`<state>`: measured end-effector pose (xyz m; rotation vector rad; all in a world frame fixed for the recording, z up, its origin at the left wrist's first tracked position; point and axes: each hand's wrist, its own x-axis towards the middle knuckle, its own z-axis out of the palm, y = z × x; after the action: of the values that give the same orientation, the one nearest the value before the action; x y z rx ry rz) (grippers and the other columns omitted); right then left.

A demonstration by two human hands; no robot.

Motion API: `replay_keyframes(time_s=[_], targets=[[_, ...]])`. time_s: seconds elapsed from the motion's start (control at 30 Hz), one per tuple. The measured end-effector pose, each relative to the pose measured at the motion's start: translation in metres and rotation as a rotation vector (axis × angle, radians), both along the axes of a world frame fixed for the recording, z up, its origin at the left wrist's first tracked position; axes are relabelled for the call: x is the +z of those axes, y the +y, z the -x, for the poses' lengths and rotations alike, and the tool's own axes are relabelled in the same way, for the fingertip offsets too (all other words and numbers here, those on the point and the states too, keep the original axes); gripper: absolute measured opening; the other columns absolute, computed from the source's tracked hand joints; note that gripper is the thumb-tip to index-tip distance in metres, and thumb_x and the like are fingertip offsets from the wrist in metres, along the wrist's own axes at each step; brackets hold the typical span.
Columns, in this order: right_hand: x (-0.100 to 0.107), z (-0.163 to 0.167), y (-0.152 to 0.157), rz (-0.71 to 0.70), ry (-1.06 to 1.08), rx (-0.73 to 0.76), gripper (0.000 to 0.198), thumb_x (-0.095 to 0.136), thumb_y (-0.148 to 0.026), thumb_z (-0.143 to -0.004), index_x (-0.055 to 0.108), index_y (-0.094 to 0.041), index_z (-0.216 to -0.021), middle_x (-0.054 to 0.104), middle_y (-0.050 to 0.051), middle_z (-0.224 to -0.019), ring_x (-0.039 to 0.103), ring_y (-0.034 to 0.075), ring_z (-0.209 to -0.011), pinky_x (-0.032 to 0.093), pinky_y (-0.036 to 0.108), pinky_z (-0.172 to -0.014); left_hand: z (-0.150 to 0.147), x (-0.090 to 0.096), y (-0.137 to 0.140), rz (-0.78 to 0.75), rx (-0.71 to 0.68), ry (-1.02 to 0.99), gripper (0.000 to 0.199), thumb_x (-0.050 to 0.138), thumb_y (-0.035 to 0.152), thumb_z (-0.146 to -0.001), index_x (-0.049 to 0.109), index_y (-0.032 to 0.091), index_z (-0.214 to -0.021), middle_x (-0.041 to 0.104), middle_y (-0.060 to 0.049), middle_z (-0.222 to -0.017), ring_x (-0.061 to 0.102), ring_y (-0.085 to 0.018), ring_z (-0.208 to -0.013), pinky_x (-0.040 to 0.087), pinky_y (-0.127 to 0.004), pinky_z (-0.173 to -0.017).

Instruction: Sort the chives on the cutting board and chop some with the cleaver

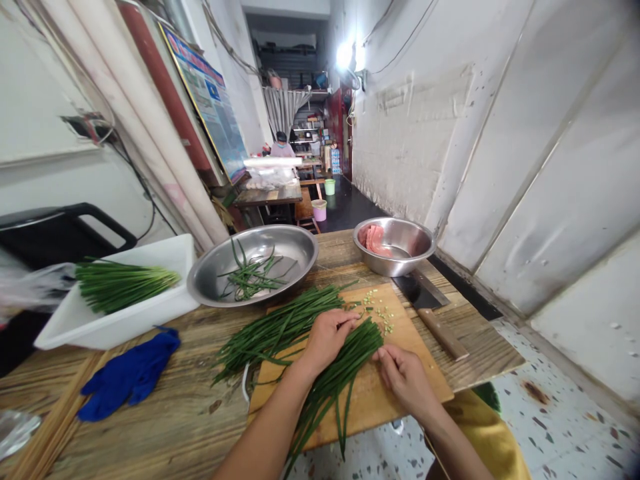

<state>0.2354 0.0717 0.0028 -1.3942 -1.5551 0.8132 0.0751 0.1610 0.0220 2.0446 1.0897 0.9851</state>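
Observation:
A bundle of garlic chives (353, 353) lies across the wooden cutting board (367, 413), its leaves hanging past the near edge. My left hand (327, 337) is closed in a pinch at the far end of this bundle; what is between its fingertips is too small to make out. On the bundle's right side, my right hand (403, 377) pinches at the chives with thumb and forefinger. A second pile of chives (285, 323) rests behind my left hand. Small pale cut bits (383, 317) are scattered at the board's far end. A cleaver (425, 300) lies to the right.
A steel basin (300, 250) holds loose green leaves; a steel bowl (400, 267) holds something pink. At left are a white tub (185, 257) with chives, a blue glove (130, 377) and wooden sticks (55, 427). A person (283, 147) sits far back.

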Motion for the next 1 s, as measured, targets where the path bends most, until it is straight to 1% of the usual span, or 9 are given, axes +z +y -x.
replay_keyframes(time_s=[0.17, 0.23, 0.3, 0.37, 0.5, 0.63, 0.73, 0.83, 1.0], targets=[[-0.003, -0.001, -0.001, -0.01, -0.007, -0.013, 0.034, 0.037, -0.038, -0.09, 0.053, -0.017, -0.069, 0.045, -0.003, -0.051, 0.042, 0.012, -0.046, 0.033, 0.02, -0.044, 0.006, 0.006, 0.001, -0.03, -0.151, 0.058, 0.021, 0.053, 0.019, -0.081, 0.071, 0.022, -0.092, 0.071, -0.003, -0.092, 0.062, -0.015, -0.088, 0.046, -0.026, -0.084], [-0.002, 0.0, -0.002, -0.01, -0.017, -0.019, 0.034, 0.037, -0.04, -0.09, 0.054, -0.017, -0.07, 0.045, -0.003, -0.05, 0.043, 0.012, -0.046, 0.033, 0.02, -0.044, 0.01, 0.008, 0.003, -0.042, -0.08, 0.062, 0.023, 0.052, 0.021, -0.082, 0.07, 0.022, -0.096, 0.07, -0.003, -0.097, 0.061, -0.016, -0.092, 0.045, -0.027, -0.086], [-0.001, 0.0, -0.002, -0.006, -0.028, -0.03, 0.035, 0.037, -0.041, -0.089, 0.055, -0.017, -0.071, 0.045, -0.003, -0.049, 0.043, 0.013, -0.045, 0.033, 0.02, -0.043, 0.013, 0.009, 0.006, -0.062, 0.066, 0.08, 0.025, 0.048, 0.022, -0.084, 0.068, 0.021, -0.1, 0.068, -0.004, -0.101, 0.06, -0.016, -0.095, 0.044, -0.029, -0.088], [-0.001, 0.0, -0.003, -0.003, -0.031, -0.039, 0.036, 0.038, -0.042, -0.089, 0.055, -0.017, -0.072, 0.045, -0.003, -0.048, 0.043, 0.013, -0.044, 0.033, 0.021, -0.043, 0.016, 0.007, 0.01, -0.075, 0.155, 0.151, 0.025, 0.047, 0.022, -0.084, 0.067, 0.02, -0.1, 0.068, -0.006, -0.1, 0.059, -0.017, -0.092, 0.043, -0.029, -0.086], [-0.002, -0.001, -0.003, -0.016, -0.021, -0.033, 0.036, 0.038, -0.042, -0.089, 0.056, -0.017, -0.072, 0.046, -0.002, -0.047, 0.044, 0.013, -0.045, 0.032, 0.021, -0.043, 0.015, 0.004, 0.013, -0.089, 0.087, 0.412, 0.014, 0.056, 0.024, -0.079, 0.07, 0.021, -0.081, 0.066, -0.005, -0.083, 0.057, -0.018, -0.084, 0.04, -0.031, -0.08], [-0.003, -0.002, -0.002, -0.023, -0.019, -0.02, 0.033, 0.039, -0.04, -0.09, 0.055, -0.017, -0.072, 0.047, -0.002, -0.049, 0.045, 0.013, -0.046, 0.032, 0.021, -0.042, 0.011, 0.006, 0.011, -0.102, 0.095, 0.547, 0.011, 0.06, 0.025, -0.076, 0.068, 0.019, -0.07, 0.063, -0.005, -0.08, 0.054, -0.021, -0.085, 0.035, -0.034, -0.079], [-0.003, -0.002, -0.002, -0.024, -0.019, -0.019, 0.033, 0.038, -0.039, -0.09, 0.055, -0.017, -0.072, 0.047, -0.001, -0.05, 0.045, 0.013, -0.047, 0.031, 0.02, -0.041, 0.009, 0.007, 0.01, -0.114, 0.096, 0.555, 0.013, 0.056, 0.022, -0.079, 0.064, 0.017, -0.069, 0.062, -0.006, -0.082, 0.053, -0.02, -0.086, 0.033, -0.034, -0.08], [-0.004, -0.001, -0.002, -0.018, -0.022, -0.019, 0.034, 0.037, -0.039, -0.09, 0.055, -0.017, -0.072, 0.046, -0.002, -0.05, 0.044, 0.013, -0.047, 0.031, 0.02, -0.041, 0.009, 0.007, 0.008, -0.119, 0.12, 0.499, 0.015, 0.049, 0.021, -0.082, 0.061, 0.017, -0.074, 0.063, -0.005, -0.082, 0.054, -0.019, -0.084, 0.033, -0.033, -0.079], [-0.002, -0.001, -0.002, -0.028, -0.041, -0.031, 0.033, 0.038, -0.038, -0.089, 0.055, -0.016, -0.072, 0.048, -0.001, -0.051, 0.047, 0.013, -0.05, 0.035, 0.021, -0.046, 0.007, 0.009, 0.007, -0.119, 0.115, 0.419, 0.015, 0.046, 0.02, -0.082, 0.058, 0.018, -0.073, 0.064, -0.003, -0.075, 0.056, -0.017, -0.075, 0.034, -0.032, -0.077]])
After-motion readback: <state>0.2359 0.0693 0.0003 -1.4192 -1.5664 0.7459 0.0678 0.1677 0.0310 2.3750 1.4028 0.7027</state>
